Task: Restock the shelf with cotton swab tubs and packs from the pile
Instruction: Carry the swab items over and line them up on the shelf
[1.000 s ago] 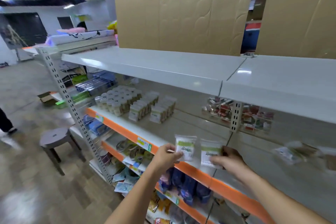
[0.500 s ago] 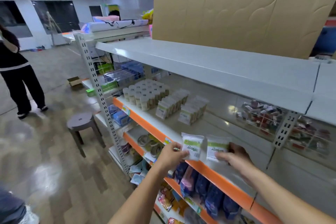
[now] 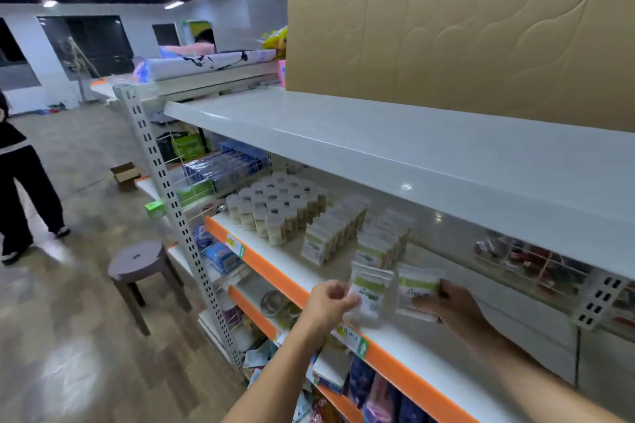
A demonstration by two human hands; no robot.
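My left hand (image 3: 330,302) pinches a white and green cotton swab pack (image 3: 369,295) by its left edge, upright at the front of the white shelf (image 3: 405,343) with the orange lip. Beside it my right hand (image 3: 450,307) grips a second swab pack (image 3: 417,288) from the right side. Just behind them stand two rows of the same packs (image 3: 357,237). Further left on the shelf is a block of round swab tubs (image 3: 275,206) with clear lids.
A bare white shelf (image 3: 378,137) hangs above, with large cardboard (image 3: 464,27) behind it. Small red items (image 3: 536,261) sit at the shelf's back right. A grey stool (image 3: 141,268) stands in the aisle, and a person in black (image 3: 20,189) walks at the far left.
Both hands have carried the two packs lower and closer to the stocked rows at the shelf front. My view has swung left, and the person in black has walked further left.
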